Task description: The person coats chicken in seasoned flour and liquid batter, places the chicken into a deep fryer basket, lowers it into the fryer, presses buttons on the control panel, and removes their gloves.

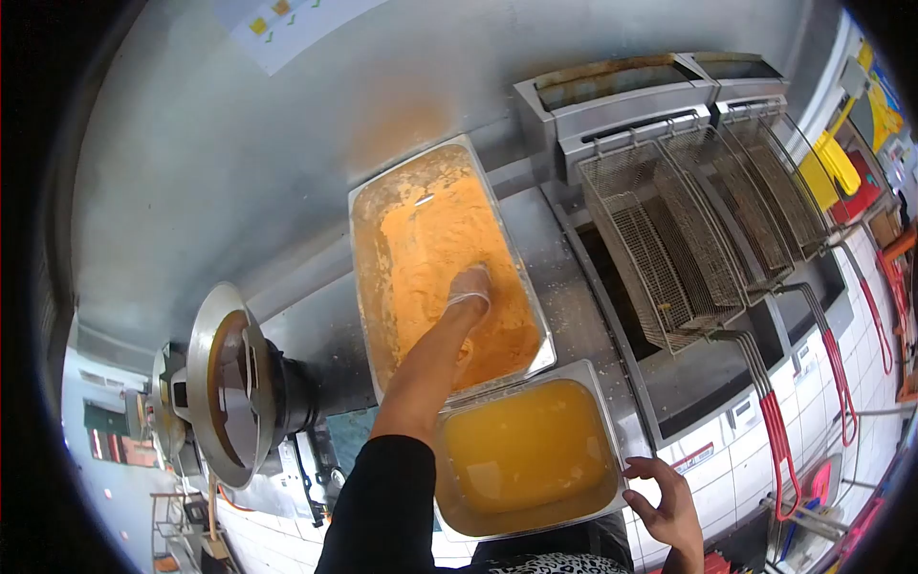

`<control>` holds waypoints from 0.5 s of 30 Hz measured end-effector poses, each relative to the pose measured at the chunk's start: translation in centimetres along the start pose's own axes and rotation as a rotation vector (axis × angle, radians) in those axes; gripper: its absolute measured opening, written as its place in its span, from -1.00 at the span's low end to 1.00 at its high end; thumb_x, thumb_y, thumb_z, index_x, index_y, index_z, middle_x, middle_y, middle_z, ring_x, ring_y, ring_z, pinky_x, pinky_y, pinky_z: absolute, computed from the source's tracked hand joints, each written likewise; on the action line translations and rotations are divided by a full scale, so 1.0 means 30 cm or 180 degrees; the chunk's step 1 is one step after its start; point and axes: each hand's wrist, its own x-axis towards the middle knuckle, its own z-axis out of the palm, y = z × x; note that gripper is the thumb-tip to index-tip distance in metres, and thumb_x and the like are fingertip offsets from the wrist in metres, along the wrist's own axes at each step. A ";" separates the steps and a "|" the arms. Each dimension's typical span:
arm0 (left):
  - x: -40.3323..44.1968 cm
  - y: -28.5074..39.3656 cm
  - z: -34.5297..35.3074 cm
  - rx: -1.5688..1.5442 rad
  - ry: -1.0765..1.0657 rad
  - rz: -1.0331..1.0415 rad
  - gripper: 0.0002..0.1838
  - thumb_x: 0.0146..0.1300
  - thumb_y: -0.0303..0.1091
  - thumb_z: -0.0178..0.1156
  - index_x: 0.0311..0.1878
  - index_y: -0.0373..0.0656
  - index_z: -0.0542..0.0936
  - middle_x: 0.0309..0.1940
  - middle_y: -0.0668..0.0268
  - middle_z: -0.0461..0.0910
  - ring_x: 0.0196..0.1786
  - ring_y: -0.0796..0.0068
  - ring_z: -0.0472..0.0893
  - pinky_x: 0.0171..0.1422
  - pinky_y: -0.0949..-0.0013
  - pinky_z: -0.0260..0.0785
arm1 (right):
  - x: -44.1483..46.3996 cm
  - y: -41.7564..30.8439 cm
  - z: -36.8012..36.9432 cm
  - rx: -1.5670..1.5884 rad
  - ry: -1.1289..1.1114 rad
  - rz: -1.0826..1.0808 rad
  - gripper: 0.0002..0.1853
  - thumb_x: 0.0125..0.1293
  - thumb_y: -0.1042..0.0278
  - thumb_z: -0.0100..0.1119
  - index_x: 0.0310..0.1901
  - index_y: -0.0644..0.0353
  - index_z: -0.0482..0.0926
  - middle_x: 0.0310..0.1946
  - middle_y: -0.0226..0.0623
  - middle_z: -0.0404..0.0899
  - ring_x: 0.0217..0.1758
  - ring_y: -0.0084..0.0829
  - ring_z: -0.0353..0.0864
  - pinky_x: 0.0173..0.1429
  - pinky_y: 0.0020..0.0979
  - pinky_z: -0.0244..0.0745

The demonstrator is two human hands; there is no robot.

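Note:
My left hand (470, 285), in a clear plastic glove, reaches down into orange breading powder (430, 239) in a long steel pan (360, 277). Its fingers are buried or hidden, so their grip does not show. Close to my body is a second, smaller steel pan (604, 402) of yellow liquid (526, 445). My bare right hand (666, 502) is beside that pan's right rim, thumb and forefinger apart and curved, holding nothing. Its fingertips are close to the rim; whether they touch it I cannot tell.
Wire fryer baskets (650, 239) with red handles (779, 450) hang over the fryer (688, 383) on the right. To the left stands a large round metal pot (206, 383). A steel wall (239, 172) rises behind the pans, with a paper sheet (296, 24) on it.

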 end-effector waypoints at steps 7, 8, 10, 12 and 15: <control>0.154 -0.099 0.158 0.0682 0.0261 0.0388 -0.75 0.27 -0.33 0.26 -0.03 -0.16 0.73 0.00 -0.03 0.71 0.19 0.11 0.68 0.19 0.10 0.53 | 0.020 -0.036 0.020 0.0034 0.0094 -0.0030 -0.50 0.15 0.53 0.36 0.18 0.33 0.58 -0.10 -0.13 0.74 0.01 -0.23 0.70 0.18 -0.26 0.51; 0.106 -0.092 0.111 0.0895 0.0197 0.0520 -0.72 0.26 -0.33 0.26 0.01 -0.16 0.72 0.01 -0.04 0.70 0.20 0.10 0.68 0.20 0.11 0.53 | 0.019 -0.027 0.028 0.0097 0.0111 -0.0013 -0.49 0.14 0.53 0.34 0.19 0.32 0.58 -0.12 -0.14 0.74 0.01 -0.25 0.70 0.18 -0.25 0.50; 0.014 -0.049 0.055 0.1001 0.0007 0.0686 -0.63 0.29 -0.29 0.21 0.13 -0.18 0.65 0.17 -0.19 0.60 0.25 -0.01 0.64 0.29 0.07 0.51 | 0.026 -0.022 0.039 0.0126 0.0060 0.0001 -0.49 0.14 0.54 0.34 0.19 0.32 0.58 -0.12 -0.15 0.74 0.02 -0.26 0.70 0.18 -0.26 0.50; -0.012 -0.059 0.160 0.1720 0.0654 0.1048 -0.57 0.32 -0.25 0.18 0.22 -0.18 0.61 0.22 -0.24 0.57 0.27 -0.09 0.63 0.33 0.03 0.50 | 0.034 -0.015 0.051 0.0141 0.0032 0.0060 -0.50 0.16 0.55 0.33 0.19 0.32 0.58 -0.10 -0.16 0.74 0.03 -0.27 0.69 0.17 -0.27 0.50; -0.033 -0.023 0.104 0.0341 0.0506 0.0197 -0.57 0.40 -0.19 0.14 0.26 -0.15 0.60 0.20 -0.19 0.61 0.26 -0.11 0.64 0.33 0.01 0.50 | 0.044 -0.029 0.061 0.0040 -0.0043 -0.0114 -0.51 0.16 0.57 0.34 0.18 0.33 0.58 -0.10 -0.17 0.74 0.04 -0.27 0.70 0.19 -0.28 0.51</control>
